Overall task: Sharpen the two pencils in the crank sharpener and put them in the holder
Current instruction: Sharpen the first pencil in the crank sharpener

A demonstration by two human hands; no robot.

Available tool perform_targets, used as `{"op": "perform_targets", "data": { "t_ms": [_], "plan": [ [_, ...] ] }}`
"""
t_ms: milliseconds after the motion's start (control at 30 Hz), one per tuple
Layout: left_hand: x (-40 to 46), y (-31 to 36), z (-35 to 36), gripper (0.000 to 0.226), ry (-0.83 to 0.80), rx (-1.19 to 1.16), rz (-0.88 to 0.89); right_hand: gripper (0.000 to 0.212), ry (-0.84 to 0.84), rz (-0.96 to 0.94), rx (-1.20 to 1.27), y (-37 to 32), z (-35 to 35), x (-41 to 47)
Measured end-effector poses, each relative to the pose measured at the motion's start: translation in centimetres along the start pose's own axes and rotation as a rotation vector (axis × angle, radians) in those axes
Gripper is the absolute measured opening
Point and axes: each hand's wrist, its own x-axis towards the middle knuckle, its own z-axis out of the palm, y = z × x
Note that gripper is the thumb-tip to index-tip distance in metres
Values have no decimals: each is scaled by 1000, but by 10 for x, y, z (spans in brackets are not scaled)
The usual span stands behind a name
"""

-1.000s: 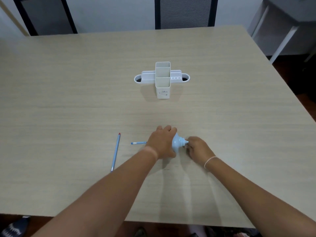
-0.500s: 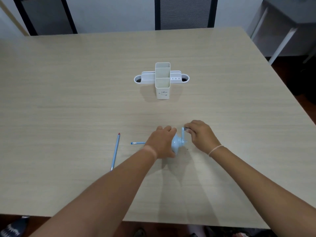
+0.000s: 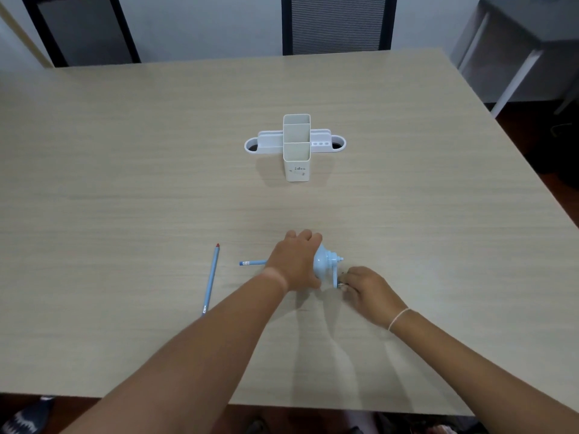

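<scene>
A light blue crank sharpener (image 3: pixel 326 265) lies on the wooden table (image 3: pixel 125 183). My left hand (image 3: pixel 296 264) covers and grips its body. A blue pencil (image 3: pixel 252 262) sticks out of the sharpener to the left, its far part hidden under my hand. My right hand (image 3: pixel 368 291) pinches the crank handle, which now points down towards me. A second blue pencil (image 3: pixel 211 278) with a red tip lies loose on the table to the left. The white holder (image 3: pixel 296 148) stands further back, with tall open compartments.
Two dark chairs (image 3: pixel 336 23) stand behind the table's far edge. A grey side table (image 3: pixel 513 48) stands at the upper right. The table's front edge runs just below my forearms.
My right hand has swung the crank from the near side, up over the far side, and back down to the near side. My left hand and both pencils have stayed put.
</scene>
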Motion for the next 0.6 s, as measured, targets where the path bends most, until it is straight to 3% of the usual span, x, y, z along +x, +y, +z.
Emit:
{"op": "perform_targets", "data": {
  "t_ms": [67, 167, 267, 433, 600],
  "plan": [
    [1, 0, -1, 60, -6, -9, 0, 36, 92, -58, 28, -9, -11, -8],
    [1, -2, 0, 59, -4, -32, 2, 20, 224, -69, 16, -19, -28, 4],
    [0, -2, 0, 55, 4, -28, 6, 17, 271, -46, 18, -19, -38, 29],
    [0, 0, -1, 53, 2, -24, 2, 18, 135, 93, -27, -3, -35, 71],
    [-1, 0, -1, 56, 8, -19, -3, 16, -24, 128, -106, 2, -11, 55]
  ]
}}
